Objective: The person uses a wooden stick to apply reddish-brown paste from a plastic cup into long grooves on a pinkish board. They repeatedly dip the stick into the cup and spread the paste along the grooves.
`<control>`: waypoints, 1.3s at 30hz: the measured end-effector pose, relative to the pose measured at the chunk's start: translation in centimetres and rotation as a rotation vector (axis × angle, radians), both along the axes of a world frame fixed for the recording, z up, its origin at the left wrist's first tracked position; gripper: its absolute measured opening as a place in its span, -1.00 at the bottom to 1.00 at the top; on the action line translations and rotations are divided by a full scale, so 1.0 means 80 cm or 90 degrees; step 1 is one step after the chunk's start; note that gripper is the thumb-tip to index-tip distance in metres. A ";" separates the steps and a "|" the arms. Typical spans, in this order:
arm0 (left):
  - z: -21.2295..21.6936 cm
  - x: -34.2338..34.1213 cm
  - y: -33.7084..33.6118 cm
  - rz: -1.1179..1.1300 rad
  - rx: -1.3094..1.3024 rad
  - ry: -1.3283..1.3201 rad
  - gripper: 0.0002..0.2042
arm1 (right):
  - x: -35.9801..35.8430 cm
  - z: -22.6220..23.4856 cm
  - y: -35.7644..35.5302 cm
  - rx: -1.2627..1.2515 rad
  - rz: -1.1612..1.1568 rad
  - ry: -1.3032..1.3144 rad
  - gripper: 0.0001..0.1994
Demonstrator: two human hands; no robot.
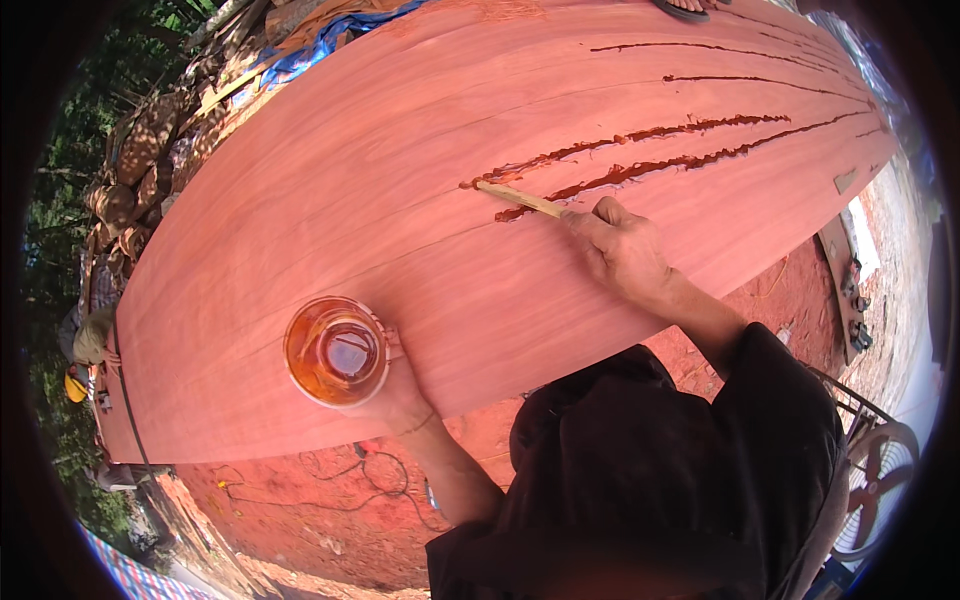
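Note:
A broad reddish wooden slab (330, 210) spans the view in front of me. My right hand (625, 250) grips a flat wooden stick (527, 199), whose far tip touches the left end of a dark, wet crack line (610, 145). A second crack, also filled with glossy reddish-brown stuff (650, 170), runs alongside it, nearer me. Over the slab's near left part, my left hand (388, 385) is wrapped round a clear cup (337, 352) with amber liquid in it. Most of the left fingers are hidden behind the cup.
At the slab's left end is another person's hand (110, 358). A sandalled foot (685, 10) rests at the far edge. Cut logs (115, 205) and a blue tarp (320, 45) lie beyond. A cable (385, 490) coils on red ground; a fan (875, 485) stands at the lower right.

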State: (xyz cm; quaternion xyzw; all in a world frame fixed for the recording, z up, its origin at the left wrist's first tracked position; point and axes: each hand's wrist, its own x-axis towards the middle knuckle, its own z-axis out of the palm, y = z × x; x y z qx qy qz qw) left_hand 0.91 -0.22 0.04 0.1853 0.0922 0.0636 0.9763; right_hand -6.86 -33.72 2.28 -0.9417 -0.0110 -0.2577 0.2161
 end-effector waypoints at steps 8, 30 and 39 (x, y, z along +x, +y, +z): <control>0.002 -0.001 -0.003 0.017 0.042 0.006 -0.31 | 0.001 0.002 0.000 0.096 0.005 -0.043 -0.71; 0.006 -0.002 -0.005 0.010 -0.004 -0.012 -0.31 | 0.007 0.015 -0.019 -0.026 0.066 -0.072 -0.56; -0.006 -0.003 0.000 -0.020 -0.024 -0.052 -0.30 | 0.017 0.001 -0.020 0.069 0.068 -0.090 -0.71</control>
